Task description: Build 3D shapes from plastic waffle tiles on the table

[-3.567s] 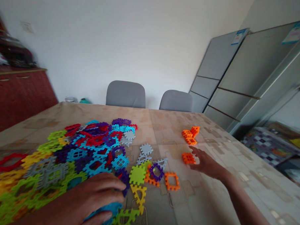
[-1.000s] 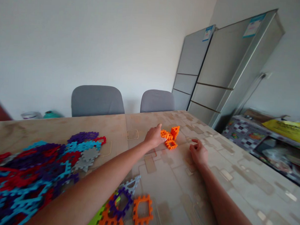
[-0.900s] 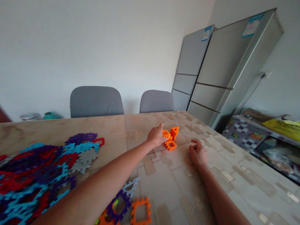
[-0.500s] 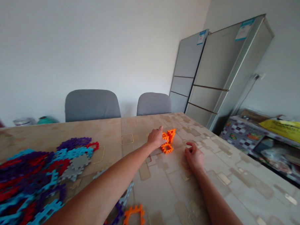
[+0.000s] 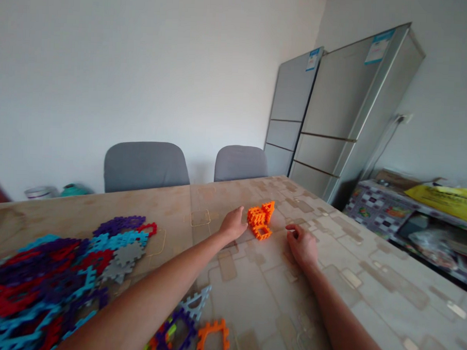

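An orange structure of interlocking toothed plastic building pieces [image 5: 259, 220] stands on the table, with a triangular piece sticking up at its right side. Just left of it is my left hand [image 5: 233, 225], thumb and fingers apart, with nothing visible in it. My right hand [image 5: 303, 246] rests on the table to the right of the structure. Its fingers are loosely bent, index finger and thumb apart, and it holds nothing I can see.
A pile of purple, red, blue and grey pieces [image 5: 55, 270] covers the table's left part. Nearer me lie an orange frame piece [image 5: 213, 340], a purple piece [image 5: 183, 334] and a light grey triangle [image 5: 197, 301]. Two grey chairs [image 5: 146, 166] stand behind the table [image 5: 259, 300].
My left hand has come off the orange structure and drawn back slightly to the left. The structure now shows fully. My right hand has stayed almost in place.
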A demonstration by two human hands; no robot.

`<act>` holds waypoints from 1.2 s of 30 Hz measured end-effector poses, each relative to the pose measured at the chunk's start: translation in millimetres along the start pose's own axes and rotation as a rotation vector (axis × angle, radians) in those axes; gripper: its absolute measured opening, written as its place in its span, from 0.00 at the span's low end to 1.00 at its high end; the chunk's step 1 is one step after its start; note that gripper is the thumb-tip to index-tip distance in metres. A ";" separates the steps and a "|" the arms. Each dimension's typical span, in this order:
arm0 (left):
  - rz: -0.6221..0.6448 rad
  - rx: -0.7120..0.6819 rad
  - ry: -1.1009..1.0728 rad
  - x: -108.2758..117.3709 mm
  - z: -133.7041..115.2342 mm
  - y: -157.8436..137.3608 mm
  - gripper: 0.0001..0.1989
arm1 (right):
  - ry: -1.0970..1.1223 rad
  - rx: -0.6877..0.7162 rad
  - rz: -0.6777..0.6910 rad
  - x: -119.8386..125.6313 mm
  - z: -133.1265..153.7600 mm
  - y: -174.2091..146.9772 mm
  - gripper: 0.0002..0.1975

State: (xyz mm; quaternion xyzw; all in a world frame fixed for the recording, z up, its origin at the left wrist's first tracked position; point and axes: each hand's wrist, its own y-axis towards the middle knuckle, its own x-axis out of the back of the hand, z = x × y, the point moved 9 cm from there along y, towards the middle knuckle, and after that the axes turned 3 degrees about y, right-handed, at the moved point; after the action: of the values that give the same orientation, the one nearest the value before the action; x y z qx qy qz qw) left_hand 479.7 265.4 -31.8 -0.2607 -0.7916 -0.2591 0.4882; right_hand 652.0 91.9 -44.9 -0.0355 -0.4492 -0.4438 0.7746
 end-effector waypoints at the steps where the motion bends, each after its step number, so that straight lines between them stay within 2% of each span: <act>1: 0.000 -0.002 0.008 -2.5 -2.0 -4.6 0.17 | -0.005 0.002 0.007 -0.3 0.2 0.0 0.14; 6: 0.006 -0.025 0.056 -13.9 -21.3 -26.1 0.17 | -0.029 0.007 0.029 -2.0 0.1 -0.2 0.13; 10: 0.011 -0.029 0.091 -14.7 -29.5 -32.9 0.17 | -0.045 0.005 0.035 -2.9 -0.2 -0.1 0.13; 29: -0.042 -0.098 0.159 -11.6 -20.0 -38.2 0.17 | -0.096 -0.013 0.082 -5.5 1.0 -0.8 0.14; 36: -0.086 -0.041 0.096 -7.0 -16.7 -27.3 0.17 | -0.112 -0.021 0.095 -6.7 -0.3 0.4 0.14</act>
State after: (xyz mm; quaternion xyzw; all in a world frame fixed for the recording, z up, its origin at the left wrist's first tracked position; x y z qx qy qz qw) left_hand 474.9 233.2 -35.9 -0.2239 -0.7722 -0.3082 0.5085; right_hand 651.2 96.4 -49.7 -0.0897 -0.4849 -0.4085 0.7681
